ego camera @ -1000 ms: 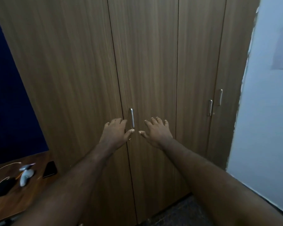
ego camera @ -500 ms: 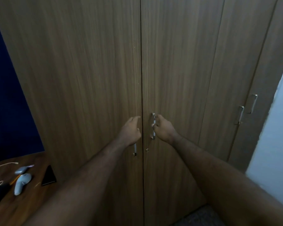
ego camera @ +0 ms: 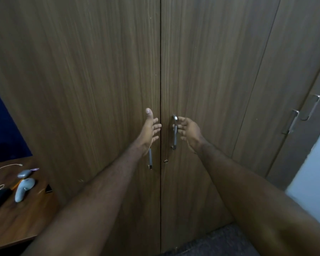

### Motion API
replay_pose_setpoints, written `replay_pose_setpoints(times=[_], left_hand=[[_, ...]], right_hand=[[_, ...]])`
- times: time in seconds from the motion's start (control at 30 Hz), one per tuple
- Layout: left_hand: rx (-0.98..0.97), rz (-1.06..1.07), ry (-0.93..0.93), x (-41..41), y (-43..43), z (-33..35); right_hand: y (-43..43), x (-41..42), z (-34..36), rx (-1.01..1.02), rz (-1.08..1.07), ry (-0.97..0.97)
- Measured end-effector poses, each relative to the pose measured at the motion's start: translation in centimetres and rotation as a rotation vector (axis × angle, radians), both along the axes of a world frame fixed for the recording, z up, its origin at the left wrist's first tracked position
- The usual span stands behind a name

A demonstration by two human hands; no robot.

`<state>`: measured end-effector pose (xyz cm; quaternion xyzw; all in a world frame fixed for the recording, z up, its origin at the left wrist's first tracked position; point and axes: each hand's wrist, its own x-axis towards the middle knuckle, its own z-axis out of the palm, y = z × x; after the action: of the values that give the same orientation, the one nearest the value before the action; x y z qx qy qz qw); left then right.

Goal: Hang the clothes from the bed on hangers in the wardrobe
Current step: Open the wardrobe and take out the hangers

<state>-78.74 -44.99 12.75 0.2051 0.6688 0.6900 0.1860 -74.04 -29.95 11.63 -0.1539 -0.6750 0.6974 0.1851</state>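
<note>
Here's the wardrobe, right in front of you, and its two middle doors are shut, the seam between them dead centre. Your left hand is spread, thumb up and fingers straight, hovering over the top of the left handle without closing on it. Your right hand is at the right handle, fingers loosely curled with the tips at the bar. I can't tell whether they've hooked round it. A small keyhole sits just below, between the handles. Further right, another pair of handles marks a second set of closed doors. Off to your left, a wooden counter carries a pale grey gadget and a thin cable.

As for progress, by my reckoning you're at the very start: no clothes, hangers or bed in view, nothing hung. First those doors need pulling open, and the fetching and hanging all lies ahead.
</note>
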Motion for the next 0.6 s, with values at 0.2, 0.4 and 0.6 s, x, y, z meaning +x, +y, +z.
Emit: replay_pose_setpoints(times=[0.2, 0.4, 0.6], left_hand=[[0.077, 0.107, 0.037, -1.0, 1.1, 0.7], [0.127, 0.026, -0.011, -1.1, 0.9, 1.2], [0.224, -0.082, -0.113, 0.0, 1.0, 0.0]], right_hand=[[0.7, -0.1, -0.1, 0.022, 0.050, -0.006], [1.8, 2.2, -0.5, 0.047, 0.083, 0.047], [2.0, 3.8, 0.4, 0.259, -0.031, -0.090]])
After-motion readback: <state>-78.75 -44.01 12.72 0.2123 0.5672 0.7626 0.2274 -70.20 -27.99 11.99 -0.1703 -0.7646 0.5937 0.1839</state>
